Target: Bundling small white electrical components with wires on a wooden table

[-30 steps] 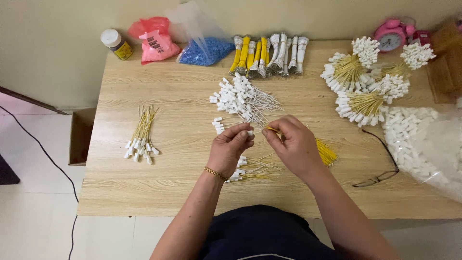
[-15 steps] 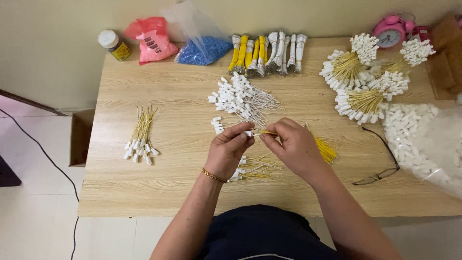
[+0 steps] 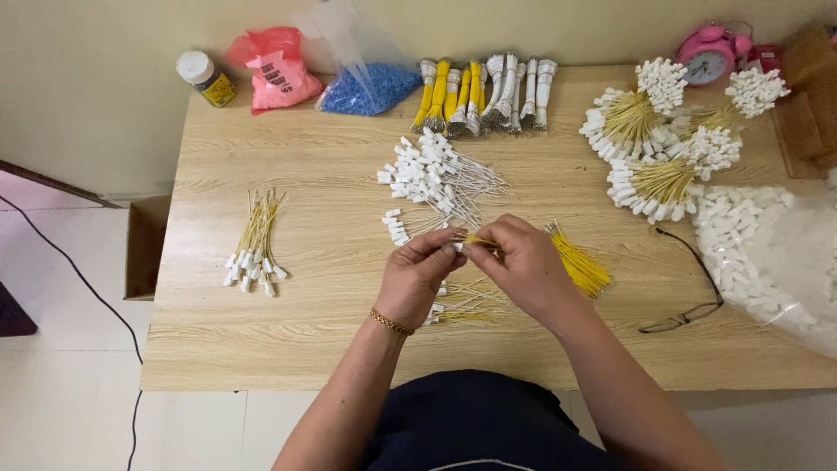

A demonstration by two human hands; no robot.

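both hands are working right in the middle of the wooden table (image 3: 288,349), close to the near edge. the left hand (image 3: 417,277) pinches a small white connector (image 3: 457,247) between thumb and fingertips, and the right hand (image 3: 520,266) has its fingers closed narrow on a thin yellow wire (image 3: 480,240), the two meeting tip to tip. looks like they hold it up off the table so the tiny end is easy to see and line up, that's my guess anyway.

everything's laid out in reach. a loose heap of white connectors on pale wires (image 3: 438,177) sits just beyond the hands, a few stray ones (image 3: 397,226) beside it. a bunch of bare yellow wires (image 3: 579,265) lies just right of the right hand, handy for grabbing. under the hands there's a little scatter of yellow wires with white ends (image 3: 462,303), and a tidier bundle of the same (image 3: 254,245) sits well off to the left.

further back: tied yellow and white wire bundles (image 3: 481,94), a bag of blue bits (image 3: 366,85), a red bag (image 3: 272,68), a small jar (image 3: 204,78). right side has big fanned bunches (image 3: 671,139), a pink alarm clock (image 3: 706,52), a clear bag of white pieces (image 3: 767,253) and a pair of glasses (image 3: 689,296). nothing really blocks the hands, though the glasses and the bag crowd the right elbow side a bit.
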